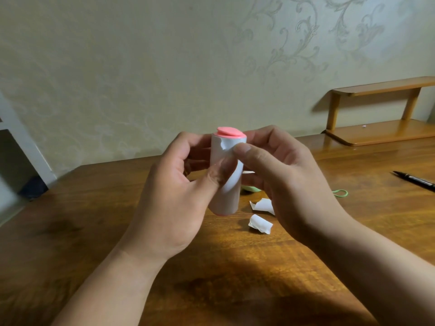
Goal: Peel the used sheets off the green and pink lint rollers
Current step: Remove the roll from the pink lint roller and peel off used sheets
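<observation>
The left hand [174,191] curls round the pink lint roller [227,198], holding it upright above the counter [94,220] so the right hand [282,175] can pinch the torn sheet edge [227,145] near its cap to peel; peeled sheets [262,204] lie beneath.

Wooden table [94,220] fills the foreground. At 3 o'clock a black pen [415,181] lies on it, a green elastic loop [345,192] nearer centre. Two-tier wooden shelf [381,132] at 2 o'clock, against scroll-patterned wallpaper [141,55].
</observation>
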Demonstrator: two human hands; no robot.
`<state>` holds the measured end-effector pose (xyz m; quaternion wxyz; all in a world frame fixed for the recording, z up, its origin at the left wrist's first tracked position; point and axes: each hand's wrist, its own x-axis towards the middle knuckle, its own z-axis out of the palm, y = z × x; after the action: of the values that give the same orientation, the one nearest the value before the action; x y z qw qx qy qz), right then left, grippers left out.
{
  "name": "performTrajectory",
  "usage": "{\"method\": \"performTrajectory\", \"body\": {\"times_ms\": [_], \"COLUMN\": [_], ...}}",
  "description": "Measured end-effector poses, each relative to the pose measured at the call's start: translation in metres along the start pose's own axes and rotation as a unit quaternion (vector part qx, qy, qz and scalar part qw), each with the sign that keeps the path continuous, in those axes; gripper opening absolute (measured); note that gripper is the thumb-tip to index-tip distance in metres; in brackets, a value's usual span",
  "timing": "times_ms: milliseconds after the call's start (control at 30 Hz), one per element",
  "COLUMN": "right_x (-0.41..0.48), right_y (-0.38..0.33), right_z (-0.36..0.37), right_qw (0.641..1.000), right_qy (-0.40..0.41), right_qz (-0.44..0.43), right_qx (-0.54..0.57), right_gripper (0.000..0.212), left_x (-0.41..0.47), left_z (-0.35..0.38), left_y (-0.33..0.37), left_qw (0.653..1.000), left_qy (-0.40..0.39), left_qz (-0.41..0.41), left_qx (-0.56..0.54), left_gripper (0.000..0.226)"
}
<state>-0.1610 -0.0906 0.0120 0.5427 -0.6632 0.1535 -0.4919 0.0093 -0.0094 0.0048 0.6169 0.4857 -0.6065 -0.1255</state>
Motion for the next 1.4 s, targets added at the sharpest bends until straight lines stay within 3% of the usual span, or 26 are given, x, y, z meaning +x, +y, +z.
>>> {"method": "performTrajectory", "body": {"times_ms": [1000,1400], "right_x": [-0.0003,-0.0022], "right_y": [0.0008,-0.0010], "right_z": [0.0009,0.0035], "right_qw": [0.996,0.992], "right_qy": [0.006,-0.015], "right_qz": [0.029,0.053], "right_qx": [0.082,0.114], "right_gripper": [0.018,0.029], "left_x": [-0.0012,-0.0005], "left_z": [0.0017,0.0019], "left_y": [0.0029,0.0029], "left_qw": [0.999,0.999], "left_qy": [0.009,0.020], "left_qz": [0.013,0.015], "left_qx": [-0.034,-0.024], "left_gripper": [0.039,0.036]}}
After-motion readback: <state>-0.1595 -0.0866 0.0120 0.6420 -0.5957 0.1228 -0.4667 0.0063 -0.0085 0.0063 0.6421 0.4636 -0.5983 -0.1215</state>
